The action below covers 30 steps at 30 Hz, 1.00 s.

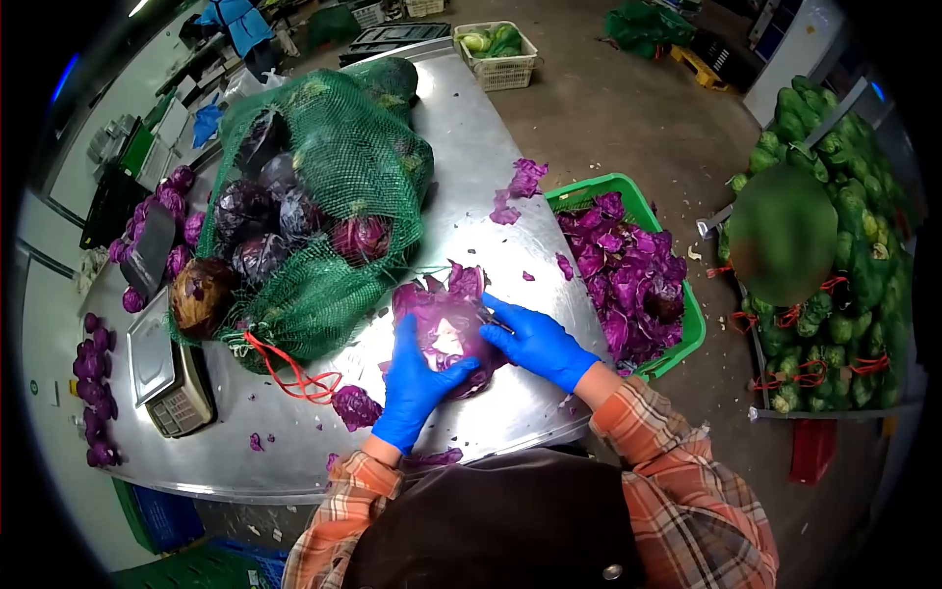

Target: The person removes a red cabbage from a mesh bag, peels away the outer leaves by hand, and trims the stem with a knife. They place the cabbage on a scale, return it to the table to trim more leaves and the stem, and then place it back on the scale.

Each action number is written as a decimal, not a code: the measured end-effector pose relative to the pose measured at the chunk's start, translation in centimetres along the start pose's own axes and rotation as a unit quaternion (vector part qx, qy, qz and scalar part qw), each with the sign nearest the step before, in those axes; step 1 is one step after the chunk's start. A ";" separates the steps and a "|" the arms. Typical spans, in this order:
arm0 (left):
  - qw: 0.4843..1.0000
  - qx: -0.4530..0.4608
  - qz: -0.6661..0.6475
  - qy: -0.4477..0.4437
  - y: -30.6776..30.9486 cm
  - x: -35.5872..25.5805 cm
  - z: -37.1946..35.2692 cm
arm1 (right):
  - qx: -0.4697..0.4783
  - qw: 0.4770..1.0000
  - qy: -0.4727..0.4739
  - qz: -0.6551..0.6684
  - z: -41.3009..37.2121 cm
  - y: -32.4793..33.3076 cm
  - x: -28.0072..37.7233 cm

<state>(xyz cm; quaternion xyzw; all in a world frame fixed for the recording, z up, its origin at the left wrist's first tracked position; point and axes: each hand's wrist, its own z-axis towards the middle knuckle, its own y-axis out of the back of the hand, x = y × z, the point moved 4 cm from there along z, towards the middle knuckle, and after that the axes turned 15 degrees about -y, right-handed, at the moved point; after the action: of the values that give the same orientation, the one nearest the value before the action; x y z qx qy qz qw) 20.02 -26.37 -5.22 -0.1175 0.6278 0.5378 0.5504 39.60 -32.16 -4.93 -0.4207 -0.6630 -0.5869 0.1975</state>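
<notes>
A red cabbage rests on the steel table in front of me, its pale cut stem end turned up and some outer leaves loose. My left hand, in a blue glove, is closed around its near left side, thumb across the front. My right hand, also gloved in blue, grips the right side; a small dark edge shows by its fingers, too blurred to name. A loose purple leaf lies beside my left wrist. Behind the cabbage spreads a green mesh bag with several red cabbages inside and a red drawstring.
A green crate full of purple leaves stands against the table's right edge. On the left are a weighing scale and rows of trimmed red cabbages. Bagged green cabbages are stacked at far right. A person in blue is at the back.
</notes>
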 end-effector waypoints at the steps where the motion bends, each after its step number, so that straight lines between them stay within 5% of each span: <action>1: 1.000 -0.006 -0.009 -0.005 -0.3 -0.2 0.1 | 0.009 0.999 -0.012 -0.044 -0.4 0.6 1.4; 3: 0.998 -0.009 0.056 -0.032 -0.7 -1.9 -0.1 | 0.046 0.991 -0.061 -0.113 -0.3 0.8 2.8; 8: 0.992 0.009 0.124 -0.032 -1.8 -3.4 -0.2 | 0.119 0.987 -0.094 -0.046 1.5 1.6 1.0; 16: 0.979 -0.002 0.146 -0.145 -2.6 -5.2 -0.8 | 0.033 0.985 -0.065 -0.153 2.9 3.8 0.0; 18: 0.980 -0.002 0.134 -0.150 -2.3 -5.1 -0.9 | 0.064 0.991 -0.117 0.010 1.1 3.1 -0.3; 20: 0.982 0.021 0.105 -0.157 -1.8 -4.8 -0.9 | -0.023 0.999 -0.003 0.047 0.1 1.9 -0.2; 23: 0.977 0.074 0.081 -0.180 -1.1 -4.1 -1.2 | 0.115 0.970 -0.190 0.104 0.9 1.4 -2.7; 26: 0.973 0.097 0.061 -0.201 -0.3 -3.0 -2.6 | -0.004 0.995 -0.093 -0.039 1.0 -0.8 -5.6; 30: 0.972 0.125 0.076 -0.182 1.1 -1.0 -4.5 | 0.011 0.973 -0.205 0.101 0.9 0.0 -7.2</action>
<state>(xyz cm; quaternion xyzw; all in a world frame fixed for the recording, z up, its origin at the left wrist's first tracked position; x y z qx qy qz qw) 17.02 -29.93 -4.62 0.0998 0.5859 0.5077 0.6237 43.88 -33.66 -10.64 -0.5949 -0.6496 -0.4578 0.1200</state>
